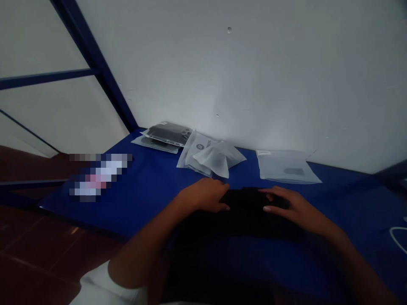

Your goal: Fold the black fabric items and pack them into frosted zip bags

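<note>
A folded black cloth (244,216) lies on the blue table in front of me. It is so dark that its folds and its lower edge are hard to make out. My left hand (210,195) is at its far left part, fingers curled onto the fabric and thumb below them. At the far right part is my right hand (288,205), its thumb and fingers apart and touching the cloth.
The blue table (127,212) meets a pale wall (254,76). Along the wall lie a clear bag with dark contents (170,132), crumpled frosted bags (210,154) and a flat frosted bag (286,166). A blurred-out item (101,176) is at left, a white cable (396,239) at right.
</note>
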{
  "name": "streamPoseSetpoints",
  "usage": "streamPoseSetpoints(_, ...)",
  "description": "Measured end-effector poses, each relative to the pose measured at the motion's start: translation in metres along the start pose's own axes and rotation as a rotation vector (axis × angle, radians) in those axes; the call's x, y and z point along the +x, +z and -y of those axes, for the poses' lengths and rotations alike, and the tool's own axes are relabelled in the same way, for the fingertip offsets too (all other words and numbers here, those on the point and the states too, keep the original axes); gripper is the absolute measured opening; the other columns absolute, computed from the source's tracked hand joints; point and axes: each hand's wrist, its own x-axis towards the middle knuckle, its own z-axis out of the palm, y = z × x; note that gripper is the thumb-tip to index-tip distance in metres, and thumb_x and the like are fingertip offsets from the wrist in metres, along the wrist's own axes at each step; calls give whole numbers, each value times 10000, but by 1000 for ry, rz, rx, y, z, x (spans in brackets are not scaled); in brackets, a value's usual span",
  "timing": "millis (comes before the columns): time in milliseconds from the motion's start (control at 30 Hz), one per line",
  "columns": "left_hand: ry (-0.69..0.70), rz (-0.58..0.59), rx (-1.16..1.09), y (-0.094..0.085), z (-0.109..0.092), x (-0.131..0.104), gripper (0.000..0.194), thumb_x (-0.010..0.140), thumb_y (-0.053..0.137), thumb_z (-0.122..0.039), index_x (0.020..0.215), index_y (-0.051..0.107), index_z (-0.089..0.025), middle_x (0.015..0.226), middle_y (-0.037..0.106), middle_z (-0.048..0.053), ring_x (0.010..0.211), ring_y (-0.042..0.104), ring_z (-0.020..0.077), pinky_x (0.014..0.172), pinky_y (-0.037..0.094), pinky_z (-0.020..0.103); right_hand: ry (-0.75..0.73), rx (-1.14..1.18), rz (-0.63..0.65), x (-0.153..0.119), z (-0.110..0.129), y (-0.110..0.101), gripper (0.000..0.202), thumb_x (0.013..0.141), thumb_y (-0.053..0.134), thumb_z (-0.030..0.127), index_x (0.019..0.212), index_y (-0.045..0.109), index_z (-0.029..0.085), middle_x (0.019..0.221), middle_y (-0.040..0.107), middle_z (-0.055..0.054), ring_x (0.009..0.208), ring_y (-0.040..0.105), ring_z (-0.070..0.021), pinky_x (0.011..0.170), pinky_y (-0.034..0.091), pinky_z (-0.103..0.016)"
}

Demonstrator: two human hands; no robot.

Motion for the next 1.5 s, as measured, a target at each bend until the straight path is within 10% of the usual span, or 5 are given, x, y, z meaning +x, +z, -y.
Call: streamPoseSetpoints(1500, -27, -8, 69, 0, -8, -3, 339, 827, 584, -439, 1018, 584, -159, 991, 669, 108, 832, 646, 274, 671, 467, 329, -20, -44, -35, 0, 3, 1, 455, 810, 614, 531, 1214, 598, 323, 1093, 662, -29, 1008, 618, -246, 896, 483, -382)
